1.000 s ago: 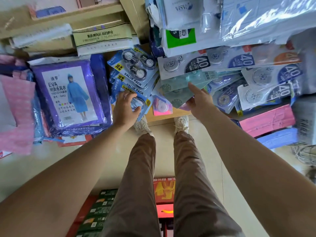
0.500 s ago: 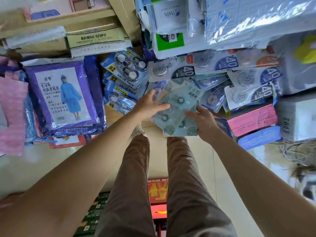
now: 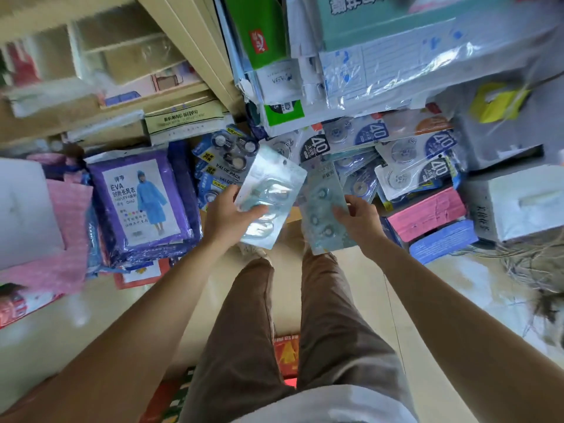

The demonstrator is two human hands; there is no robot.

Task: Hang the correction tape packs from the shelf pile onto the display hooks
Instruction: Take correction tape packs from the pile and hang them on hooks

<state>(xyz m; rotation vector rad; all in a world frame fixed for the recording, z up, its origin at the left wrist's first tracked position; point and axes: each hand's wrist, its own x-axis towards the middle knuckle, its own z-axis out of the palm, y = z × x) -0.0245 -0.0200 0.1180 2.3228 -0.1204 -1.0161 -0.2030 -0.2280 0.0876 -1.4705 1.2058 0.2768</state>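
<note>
At left hand (image 3: pixel 227 215), glossy teal pack (image 3: pixel 271 190)

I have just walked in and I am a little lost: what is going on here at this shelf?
A person stands at a crowded shelf with one correction tape pack in each hand. The left hand grips a glossy pale teal blister pack; the right hand pinches a long teal printed card pack. The pile of blue-and-white packs marked 40 lies behind them. No display hook is in view.
</note>
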